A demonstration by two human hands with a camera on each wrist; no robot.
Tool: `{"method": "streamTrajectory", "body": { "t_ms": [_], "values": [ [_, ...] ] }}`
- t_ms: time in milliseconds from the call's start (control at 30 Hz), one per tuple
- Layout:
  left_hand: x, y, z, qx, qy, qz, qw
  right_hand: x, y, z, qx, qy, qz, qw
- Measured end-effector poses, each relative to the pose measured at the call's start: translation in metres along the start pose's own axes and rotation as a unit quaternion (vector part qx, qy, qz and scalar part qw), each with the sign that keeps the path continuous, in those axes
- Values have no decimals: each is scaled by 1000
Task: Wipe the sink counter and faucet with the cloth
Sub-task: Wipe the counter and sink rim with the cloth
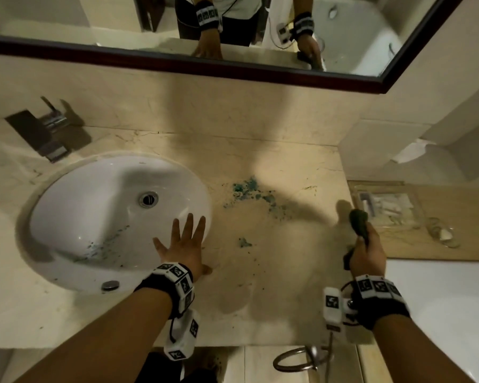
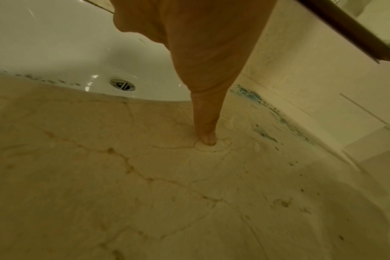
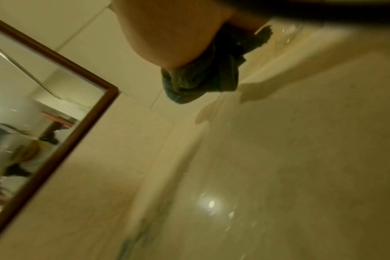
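Observation:
My right hand [image 1: 367,248] grips a bunched dark green cloth [image 1: 359,221] above the right side of the beige marble counter [image 1: 274,272]; the right wrist view shows the cloth [image 3: 200,82] bulging out below the palm. My left hand [image 1: 184,241] lies flat with fingers spread on the counter at the right rim of the white oval sink [image 1: 94,217], and the left wrist view shows its thumb [image 2: 206,126] pressing the marble. Blue-green specks [image 1: 250,190] spot the counter between my hands and the basin. The chrome faucet [image 1: 50,131] stands at the back left.
A dark-framed mirror [image 1: 177,59] runs along the wall above the counter. A wooden tray with clear packets [image 1: 393,208] sits at the right, beside a white tub edge [image 1: 440,299]. A chrome towel ring [image 1: 302,360] hangs below the counter's front edge.

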State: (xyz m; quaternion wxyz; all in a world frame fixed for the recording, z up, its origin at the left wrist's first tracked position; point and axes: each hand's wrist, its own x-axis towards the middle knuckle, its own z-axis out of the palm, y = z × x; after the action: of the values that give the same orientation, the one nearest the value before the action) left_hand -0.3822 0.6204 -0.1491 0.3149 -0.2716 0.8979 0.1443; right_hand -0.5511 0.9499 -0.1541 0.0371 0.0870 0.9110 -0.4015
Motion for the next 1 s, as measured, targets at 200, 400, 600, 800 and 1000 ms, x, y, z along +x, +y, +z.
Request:
{"method": "streamTrajectory", "body": {
  "t_ms": [200,400,600,800,1000],
  "values": [
    [2,-2,0,0,-9,5,1000,12,23,38,-306,-144,12,941],
    [3,-1,0,-6,-8,7,1000,-7,-6,59,-362,-148,-35,920],
    [2,0,0,-8,-2,11,1000,-76,-34,116,-349,-241,-214,880],
    [-2,-2,5,-15,13,17,1000,-110,-52,122,-223,-363,-226,876],
    [-10,-6,12,-6,29,42,999,-92,-73,59,29,-324,-34,945]
  ]
}}
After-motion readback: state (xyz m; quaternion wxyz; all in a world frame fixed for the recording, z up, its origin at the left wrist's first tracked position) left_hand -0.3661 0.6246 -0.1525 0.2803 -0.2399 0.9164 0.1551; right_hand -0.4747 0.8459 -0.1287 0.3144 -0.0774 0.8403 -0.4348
